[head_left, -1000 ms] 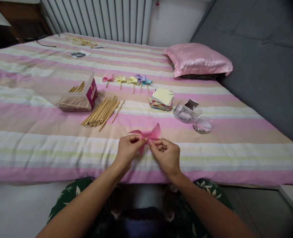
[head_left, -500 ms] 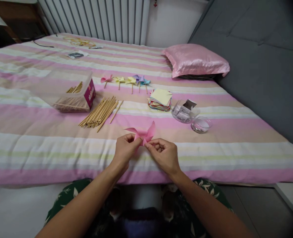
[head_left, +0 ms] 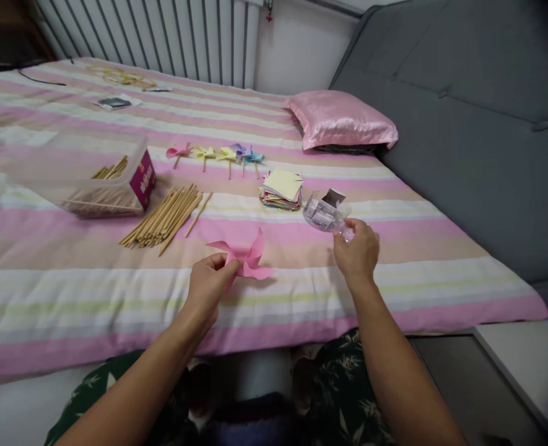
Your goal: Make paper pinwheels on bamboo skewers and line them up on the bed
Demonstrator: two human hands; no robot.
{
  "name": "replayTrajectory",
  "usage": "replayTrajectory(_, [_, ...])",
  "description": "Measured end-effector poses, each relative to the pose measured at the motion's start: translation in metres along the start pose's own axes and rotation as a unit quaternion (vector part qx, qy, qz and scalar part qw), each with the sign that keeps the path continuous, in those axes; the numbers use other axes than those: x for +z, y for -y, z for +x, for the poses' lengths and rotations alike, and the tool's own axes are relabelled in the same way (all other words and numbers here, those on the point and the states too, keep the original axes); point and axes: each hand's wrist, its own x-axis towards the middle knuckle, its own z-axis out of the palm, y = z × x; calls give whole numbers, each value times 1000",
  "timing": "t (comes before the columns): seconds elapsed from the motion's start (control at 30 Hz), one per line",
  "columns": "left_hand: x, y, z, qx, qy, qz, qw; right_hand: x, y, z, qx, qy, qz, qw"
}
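Note:
A pink paper pinwheel [head_left: 250, 257] with folded, pointed blades is pinched at its left side between the thumb and fingers of my left hand [head_left: 211, 282], just above the bed. My right hand [head_left: 358, 251] is at the small clear container [head_left: 347, 234], thumb and fingers curled around its rim and covering most of it. Beside it stands a larger clear round container [head_left: 319, 215] holding small packets. A stack of coloured paper squares [head_left: 283, 186], pale yellow on top, lies to its left.
Wooden sticks [head_left: 165, 217] lie in a loose pile near a clear plastic box [head_left: 139, 183] holding more sticks. Several finished paper pinwheels [head_left: 227, 153] lie in a row behind. A pink pillow [head_left: 343, 118] rests against the grey headboard [head_left: 464, 124].
My right hand has left the pink pinwheel and moved right to the small clear container. My left hand still holds the pinwheel, and its blades now show more openly. The view has swung right.

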Motion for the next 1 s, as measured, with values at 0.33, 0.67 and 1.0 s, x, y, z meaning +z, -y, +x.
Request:
replayTrajectory(0.33, [-1,3,2,5,6,13,1000,20,-33,26,44,123,-185,974])
replayTrajectory(0.67, [-1,1,1,8,3,12,1000,23,-38,30,113,187,-227,949])
replayTrajectory(1.0, [0,1,0,6,12,10,1000,28,-40,29,121,190,-217,950])
